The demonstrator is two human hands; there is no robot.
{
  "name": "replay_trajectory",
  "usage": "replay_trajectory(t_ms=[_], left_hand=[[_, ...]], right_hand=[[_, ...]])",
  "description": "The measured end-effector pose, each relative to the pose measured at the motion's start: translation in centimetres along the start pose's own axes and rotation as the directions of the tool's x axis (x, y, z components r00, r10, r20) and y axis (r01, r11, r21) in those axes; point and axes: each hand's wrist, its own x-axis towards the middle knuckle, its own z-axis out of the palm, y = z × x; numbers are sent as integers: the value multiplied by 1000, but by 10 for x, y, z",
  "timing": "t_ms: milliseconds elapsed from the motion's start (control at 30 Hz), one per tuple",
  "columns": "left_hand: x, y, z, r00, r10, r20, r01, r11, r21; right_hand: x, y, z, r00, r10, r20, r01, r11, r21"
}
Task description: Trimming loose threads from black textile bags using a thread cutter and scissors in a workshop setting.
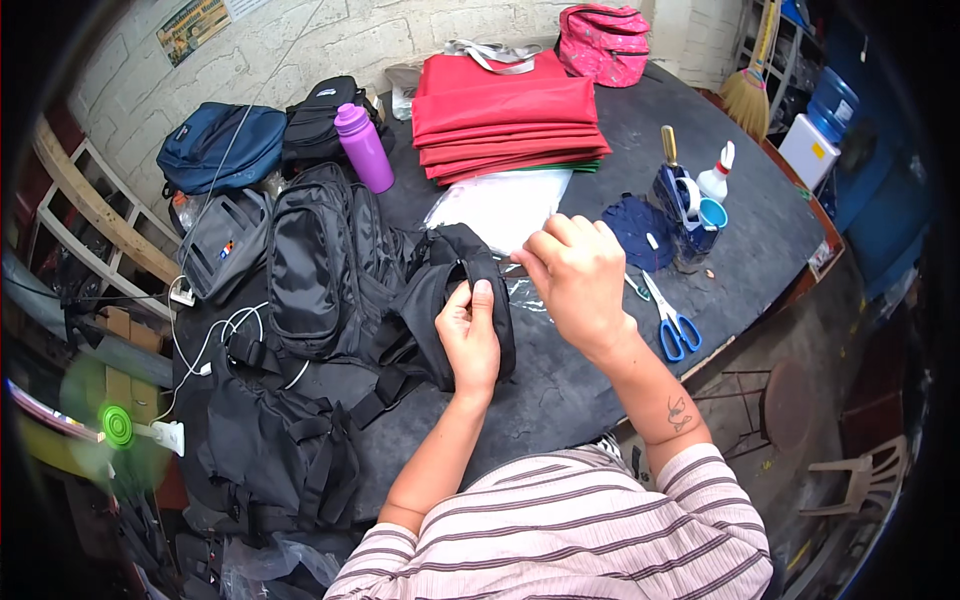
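Note:
My left hand point(468, 345) is closed on a black fabric bag point(425, 315), thumb on top and the cloth bunched around its fingers. Just right of that bag, my right hand point(580, 280) is raised with thumb and fingers pressed together. Something thin and dark seems to run from its fingertips toward the bag, too small to name. A black backpack point(312, 270) lies directly left of the held bag; whether the two are joined is hidden by folds. Black straps point(385, 398) trail below it on the dark table point(520, 410).
Blue-handled scissors point(676, 330) lie right of my hands, near a blue organizer point(690, 235). Folded red fabric point(505, 120) is stacked at the back, beside a pink backpack point(603, 45). A purple bottle point(364, 150) stands far left; a green fan point(118, 425) is beside the table's left edge.

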Motion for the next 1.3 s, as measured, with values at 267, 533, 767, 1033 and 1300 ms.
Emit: replay_trajectory(t_ms=[267,533,767,1033,1300], left_hand=[[-1,0,-1,1000,13,-4,-13,1000,-3],[2,6,-8,998,-56,-36,53,996,-77],[1,23,-2,969,-156,193,173,983,-70],[9,23,-16,977,-119,175,129,991,-44],[16,26,-22,977,-131,170,155,979,-132]], right_hand=[[1,-5,-1,1000,-1,1,1,1000,-26],[-16,-22,-13,998,-57,32,57,998,-4],[-9,-6,-4,999,-22,-24,21,999,-45],[-9,-12,-7,965,-231,-127,224,972,-67],[-14,-9,-24,982,-187,-35,186,982,-28]])
